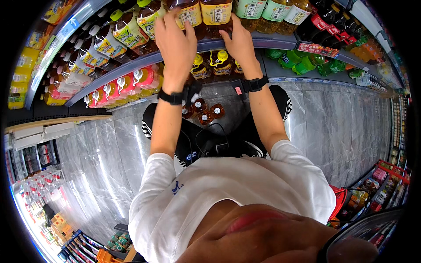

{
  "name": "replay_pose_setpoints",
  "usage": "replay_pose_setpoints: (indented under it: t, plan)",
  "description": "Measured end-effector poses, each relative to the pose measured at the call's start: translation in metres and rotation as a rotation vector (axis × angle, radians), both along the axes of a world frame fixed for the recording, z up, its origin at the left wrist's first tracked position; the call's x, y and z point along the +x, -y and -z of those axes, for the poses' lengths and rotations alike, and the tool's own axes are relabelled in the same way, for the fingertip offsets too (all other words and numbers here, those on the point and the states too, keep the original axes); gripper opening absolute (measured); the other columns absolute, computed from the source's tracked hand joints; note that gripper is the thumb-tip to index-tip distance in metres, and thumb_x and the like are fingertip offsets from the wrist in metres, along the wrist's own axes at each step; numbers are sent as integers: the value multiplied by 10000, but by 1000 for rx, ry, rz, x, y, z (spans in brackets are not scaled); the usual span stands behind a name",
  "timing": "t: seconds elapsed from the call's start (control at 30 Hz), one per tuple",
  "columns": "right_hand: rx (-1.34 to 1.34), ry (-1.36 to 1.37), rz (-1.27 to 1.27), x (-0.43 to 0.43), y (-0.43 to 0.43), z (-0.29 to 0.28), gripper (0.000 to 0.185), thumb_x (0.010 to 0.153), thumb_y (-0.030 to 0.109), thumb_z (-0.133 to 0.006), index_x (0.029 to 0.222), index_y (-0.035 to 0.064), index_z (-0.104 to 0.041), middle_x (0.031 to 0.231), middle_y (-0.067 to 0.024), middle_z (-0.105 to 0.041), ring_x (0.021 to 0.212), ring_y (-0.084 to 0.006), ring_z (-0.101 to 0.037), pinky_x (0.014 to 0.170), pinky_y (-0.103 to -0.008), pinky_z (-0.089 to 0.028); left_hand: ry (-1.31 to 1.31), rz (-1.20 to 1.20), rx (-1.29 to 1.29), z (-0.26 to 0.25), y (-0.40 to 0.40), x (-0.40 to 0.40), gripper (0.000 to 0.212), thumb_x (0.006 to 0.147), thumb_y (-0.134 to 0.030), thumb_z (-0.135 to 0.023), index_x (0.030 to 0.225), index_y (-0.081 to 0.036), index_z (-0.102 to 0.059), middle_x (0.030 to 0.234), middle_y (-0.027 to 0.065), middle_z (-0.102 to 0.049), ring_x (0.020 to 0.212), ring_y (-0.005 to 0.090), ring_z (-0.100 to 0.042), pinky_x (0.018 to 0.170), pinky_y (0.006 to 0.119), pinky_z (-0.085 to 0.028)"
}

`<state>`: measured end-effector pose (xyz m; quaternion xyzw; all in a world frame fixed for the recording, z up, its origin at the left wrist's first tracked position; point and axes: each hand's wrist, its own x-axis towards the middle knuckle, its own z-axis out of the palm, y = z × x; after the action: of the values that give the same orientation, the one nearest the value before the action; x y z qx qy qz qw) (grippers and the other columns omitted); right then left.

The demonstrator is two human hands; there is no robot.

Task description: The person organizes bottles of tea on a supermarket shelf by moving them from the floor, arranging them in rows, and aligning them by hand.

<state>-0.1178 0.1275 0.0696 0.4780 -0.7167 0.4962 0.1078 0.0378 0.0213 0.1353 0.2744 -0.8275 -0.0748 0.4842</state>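
Both hands reach to a store shelf of bottled drinks at the top of the view. My left hand (176, 41) is raised in front of a yellow-labelled tea bottle (190, 16), its fingers spread and slightly blurred. My right hand (239, 41), thumb and fingers apart, is beside another yellow-labelled tea bottle (216, 13); whether it touches the bottle is unclear. Green-labelled bottles (250, 9) stand to the right, and bottles with lime-green caps (130, 33) to the left. Between my knees, several amber drink bottles (205, 117) with pale caps stand on the floor.
Below the shelf edge (276, 43) are yellow-capped bottles (221, 64), pink-labelled bottles (121, 85) and green soda bottles (304, 64). Cola bottles (324, 24) stand at upper right. A red basket (338, 199) is behind me at right, and a blue-edged rack (80, 245) at lower left.
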Motion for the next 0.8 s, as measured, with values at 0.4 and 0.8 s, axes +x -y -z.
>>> replay_pose_setpoints:
  t: [0.4,0.8]
  plan:
    - [127,3,129,6,17,5,479,944,146,-697,1329,-34,-476,1048,-318,-690,947,-509,-670,778,-549,-555,149,44,119,62,-2,-21,183,937,-121,-690,1021,-2,-579,994,190,-609,882,392,-634,771,470,-518]
    - [93,-35,183,12,27,5,438,947,97,-668,1295,-87,-475,991,-338,-685,901,-521,-674,742,-559,-551,164,69,135,67,6,-32,175,962,-100,-637,1047,12,-534,1006,236,-584,842,446,-661,697,498,-556]
